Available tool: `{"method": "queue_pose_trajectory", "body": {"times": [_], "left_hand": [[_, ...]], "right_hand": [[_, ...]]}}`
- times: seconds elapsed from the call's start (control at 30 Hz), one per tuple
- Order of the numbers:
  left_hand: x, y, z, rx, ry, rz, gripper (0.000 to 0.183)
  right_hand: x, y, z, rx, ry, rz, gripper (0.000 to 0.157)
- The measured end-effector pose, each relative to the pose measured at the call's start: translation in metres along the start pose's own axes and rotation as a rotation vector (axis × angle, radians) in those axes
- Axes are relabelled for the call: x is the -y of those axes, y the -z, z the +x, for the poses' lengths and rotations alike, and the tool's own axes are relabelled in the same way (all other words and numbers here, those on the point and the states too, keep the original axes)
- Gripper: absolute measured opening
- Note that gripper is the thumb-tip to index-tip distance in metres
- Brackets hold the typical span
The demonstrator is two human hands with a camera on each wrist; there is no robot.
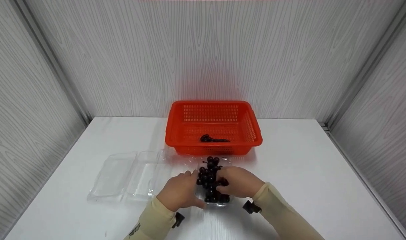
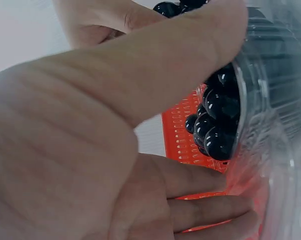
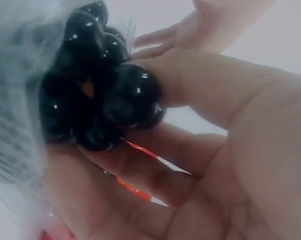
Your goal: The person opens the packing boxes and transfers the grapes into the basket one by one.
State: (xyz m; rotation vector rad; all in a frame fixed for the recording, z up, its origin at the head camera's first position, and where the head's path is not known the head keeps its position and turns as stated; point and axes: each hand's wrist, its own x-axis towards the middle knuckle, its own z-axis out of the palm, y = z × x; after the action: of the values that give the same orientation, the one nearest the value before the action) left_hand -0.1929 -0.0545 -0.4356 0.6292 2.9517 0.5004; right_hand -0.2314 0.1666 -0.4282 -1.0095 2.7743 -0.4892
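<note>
A bunch of dark grapes (image 1: 207,177) lies in a clear plastic container (image 1: 221,204) in front of the person. The right hand (image 1: 240,181) grips grapes from the right side, its thumb and fingers curled round several of them in the right wrist view. The left hand (image 1: 180,190) rests against the container's left side. Its thumb and fingers are extended and touch the clear wall (image 2: 285,105) in the left wrist view. The bottom of the container is hidden by the grapes and hands.
A red plastic basket (image 1: 213,150) stands behind the container, with a small dark bunch of grapes (image 1: 206,138) inside near its front wall. Left of the hands lie clear plastic lids or trays (image 1: 114,173). White panels (image 1: 203,60) enclose the table at the back and sides.
</note>
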Motion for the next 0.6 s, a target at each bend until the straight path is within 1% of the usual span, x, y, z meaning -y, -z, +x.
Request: {"method": "queue_pose_trajectory", "body": {"times": [0.13,0.2,0.3,0.47,0.6], "left_hand": [[0.0014,-0.0021,0.0004,-0.025,-0.027,-0.011,0.099],[0.0013,-0.0023,0.0000,-0.027,-0.022,-0.007,0.101],[-0.0001,-0.0024,-0.0009,-0.013,-0.001,-0.001,0.105],[-0.0027,-0.0016,-0.0013,0.020,0.013,-0.004,0.107],[-0.0022,-0.0029,-0.0002,0.021,0.006,-0.003,0.104]], "right_hand": [[-0.0018,-0.0020,0.0013,0.002,-0.049,0.007,0.010],[-0.0020,-0.0025,0.0013,0.008,-0.041,-0.008,0.011],[-0.0022,-0.0023,0.0003,0.028,-0.020,-0.018,0.009],[-0.0032,-0.0028,-0.0002,0.043,-0.015,0.018,0.010],[-0.0050,-0.0052,0.0015,0.040,-0.024,0.047,0.008]]}}
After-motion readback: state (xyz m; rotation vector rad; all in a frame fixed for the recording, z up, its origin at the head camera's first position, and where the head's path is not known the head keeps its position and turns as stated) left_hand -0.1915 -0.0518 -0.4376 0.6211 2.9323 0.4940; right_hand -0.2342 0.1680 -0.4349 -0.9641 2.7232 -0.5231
